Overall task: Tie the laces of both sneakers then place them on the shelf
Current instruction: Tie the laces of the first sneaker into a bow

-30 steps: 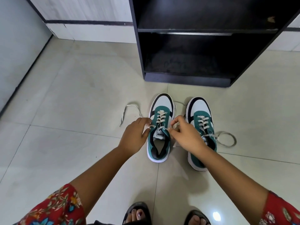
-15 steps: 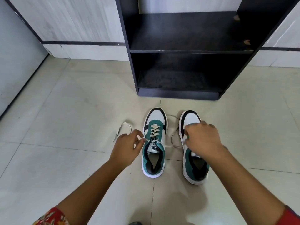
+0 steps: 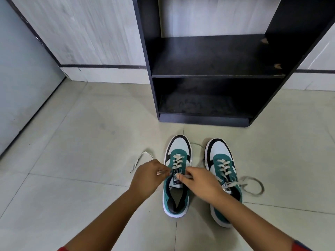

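"So, how far along was the job?"

"Not far. Both sneakers sat on the floor (image 3: 76, 134), side by side, toes toward the black shelf (image 3: 217, 76). Nothing was on the shelf yet."

"Was any shoe tied?"

"No, I think not. The left sneaker (image 3: 177, 175) had one loose lace end (image 3: 140, 160) lying out on the floor to its left. The right sneaker (image 3: 223, 180) had its lace (image 3: 253, 185) flopped in a loose loop on the floor at its right. I saw no bow on either."

"What were the hands doing?"

"Both were at the top of the left sneaker. The left hand (image 3: 146, 178) was closed in a pinch on a bit of lace. The right hand (image 3: 197, 182) pinched the other bit of lace, just over the tongue. They were near each other, but not touching."

"So what was left?"

"I would say almost all of it. Tie the left one, tie the right one, then lift both onto the shelf."

"What was different from half a second before?"

"Back then the right hand was over the right sneaker, covering its laces. Now it had come across to the left sneaker, and the right sneaker's laces showed. The left hand had stayed by the left sneaker. The shoes had not moved on the floor. The head had tipped up a bit, so more of the shelf showed."
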The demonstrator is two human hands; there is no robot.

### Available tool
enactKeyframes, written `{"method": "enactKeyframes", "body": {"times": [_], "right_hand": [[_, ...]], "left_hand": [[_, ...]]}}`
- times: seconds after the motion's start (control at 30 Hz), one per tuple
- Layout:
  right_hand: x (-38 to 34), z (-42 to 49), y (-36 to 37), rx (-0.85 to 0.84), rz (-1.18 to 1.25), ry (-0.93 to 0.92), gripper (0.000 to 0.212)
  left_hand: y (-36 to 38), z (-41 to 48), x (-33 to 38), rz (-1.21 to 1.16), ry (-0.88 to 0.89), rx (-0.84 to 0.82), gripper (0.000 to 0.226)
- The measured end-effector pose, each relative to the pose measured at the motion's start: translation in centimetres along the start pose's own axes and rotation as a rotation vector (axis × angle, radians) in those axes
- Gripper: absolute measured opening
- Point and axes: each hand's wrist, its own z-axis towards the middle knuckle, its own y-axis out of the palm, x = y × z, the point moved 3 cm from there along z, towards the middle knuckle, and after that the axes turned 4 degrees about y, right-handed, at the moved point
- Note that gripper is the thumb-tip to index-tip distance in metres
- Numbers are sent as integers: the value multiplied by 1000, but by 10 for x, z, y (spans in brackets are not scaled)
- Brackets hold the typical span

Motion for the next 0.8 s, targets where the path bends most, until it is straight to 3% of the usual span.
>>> {"method": "enactKeyframes", "body": {"times": [0.2,0.4,0.8], "right_hand": [[15,5,1,-40,415,132,41],[23,-6,-11,41,253,116,43],[23,-12,-6,52,97,125,45]], "left_hand": [[-2,-6,-12,-86,-116,102,7],[3,-20,-30,-269,-226,168,19],[6,-32,-48,-354,-297,217,9]]}}
